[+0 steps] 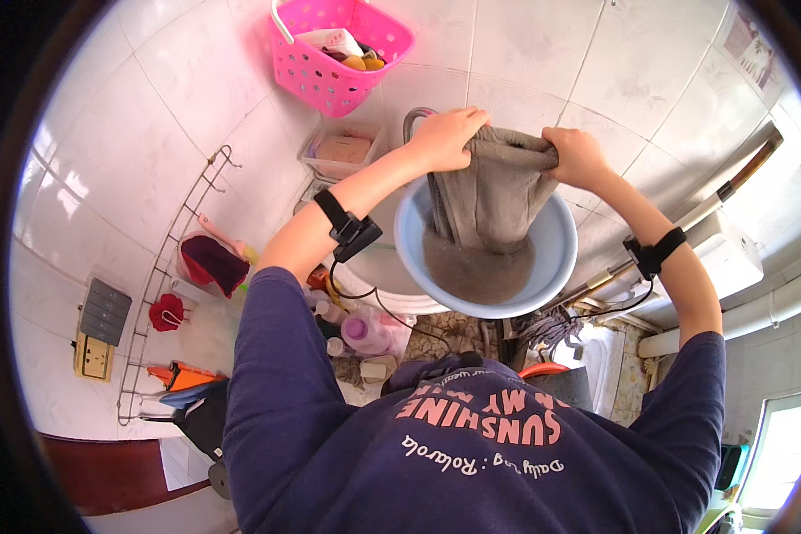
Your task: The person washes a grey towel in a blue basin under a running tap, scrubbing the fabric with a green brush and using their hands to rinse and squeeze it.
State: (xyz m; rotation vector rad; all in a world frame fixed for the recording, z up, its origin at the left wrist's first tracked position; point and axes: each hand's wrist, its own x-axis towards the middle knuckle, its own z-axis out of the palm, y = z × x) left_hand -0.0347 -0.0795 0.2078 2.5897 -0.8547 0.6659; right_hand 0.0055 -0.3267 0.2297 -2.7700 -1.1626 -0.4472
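A wet grey-brown cloth garment hangs between my two hands over a light blue plastic basin. My left hand grips its upper left edge, and my right hand grips the upper right. The top edge between them looks like a rolled waistband or hem; which kind of garment it is I cannot tell. Its lower end dips into murky grey-brown water in the basin. The basin rests on a white washbasin, partly covering it. Behind my left hand curves a grey tap or hose.
A pink perforated basket hangs on the tiled wall, with a clear plastic box below it. On the left runs a wire rack. Bottles stand under the washbasin. A mop leans to the right, near white pipes.
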